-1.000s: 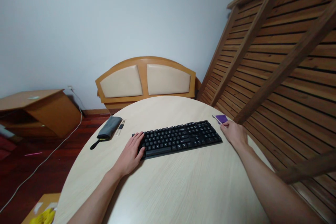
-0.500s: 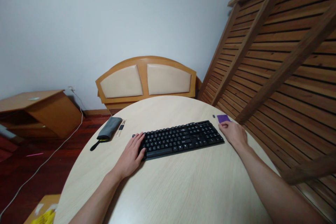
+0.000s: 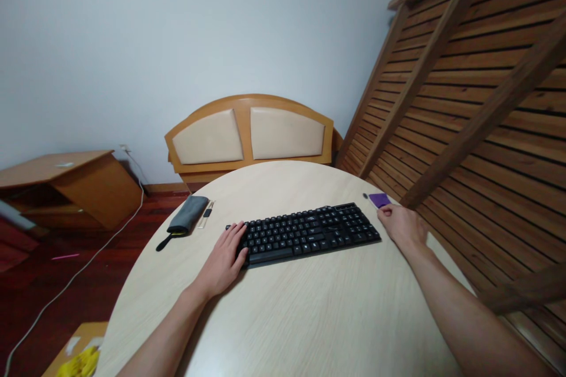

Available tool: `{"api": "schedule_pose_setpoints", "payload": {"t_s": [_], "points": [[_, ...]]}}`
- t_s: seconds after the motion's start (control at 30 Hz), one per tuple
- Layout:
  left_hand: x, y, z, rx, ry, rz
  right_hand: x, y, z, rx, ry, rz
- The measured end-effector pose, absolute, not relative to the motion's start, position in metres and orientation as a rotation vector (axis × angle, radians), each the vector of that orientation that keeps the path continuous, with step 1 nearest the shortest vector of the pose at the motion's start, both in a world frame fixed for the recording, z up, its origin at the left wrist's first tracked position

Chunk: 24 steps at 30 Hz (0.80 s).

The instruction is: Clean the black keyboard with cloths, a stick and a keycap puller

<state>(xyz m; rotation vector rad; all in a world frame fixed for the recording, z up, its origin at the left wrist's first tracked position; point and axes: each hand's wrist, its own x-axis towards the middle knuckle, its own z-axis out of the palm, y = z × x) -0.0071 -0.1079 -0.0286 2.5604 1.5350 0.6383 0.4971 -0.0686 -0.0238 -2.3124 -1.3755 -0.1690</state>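
Observation:
A black keyboard (image 3: 305,234) lies slightly slanted across the round table. My left hand (image 3: 225,256) rests at its left end, fingers stretched over the keys and thumb on the near edge. To the right of the keyboard, my right hand (image 3: 402,225) is closed in a pinch just above the tabletop. Beside those fingertips is a purple square (image 3: 379,199), flat on the table, with a thin pale line along its left side. What the pinch holds is too small to make out. A small dark piece (image 3: 365,195) sits left of the square.
On the table's left lie a grey pouch (image 3: 189,216) with a black strap and a small clear-and-black item (image 3: 207,213). A slatted wooden panel (image 3: 469,118) leans close on the right. Beyond the table stands a padded headboard (image 3: 287,132); a wooden desk (image 3: 88,194) is at left.
My right hand has shifted a little to the right, showing more of the purple square. My left hand stays on the keyboard. The whole view has moved slightly.

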Motion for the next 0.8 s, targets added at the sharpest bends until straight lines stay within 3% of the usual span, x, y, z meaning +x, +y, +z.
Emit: {"api": "schedule_pose_setpoints", "payload": {"t_s": [0.27, 0.5, 0.8], "points": [[-0.006, -0.109, -0.025, 2.434, 1.526, 0.730, 0.505, -0.061, -0.043, -2.089, -1.582, -0.444], [-0.031, -0.088, -0.031, 2.197, 1.892, 0.955, 0.514, -0.063, -0.051, -2.056, -1.638, -0.395], [-0.058, -0.071, -0.033, 2.113, 2.251, 0.639, 0.488, -0.069, -0.026, -1.853, -1.660, -0.381]]}}
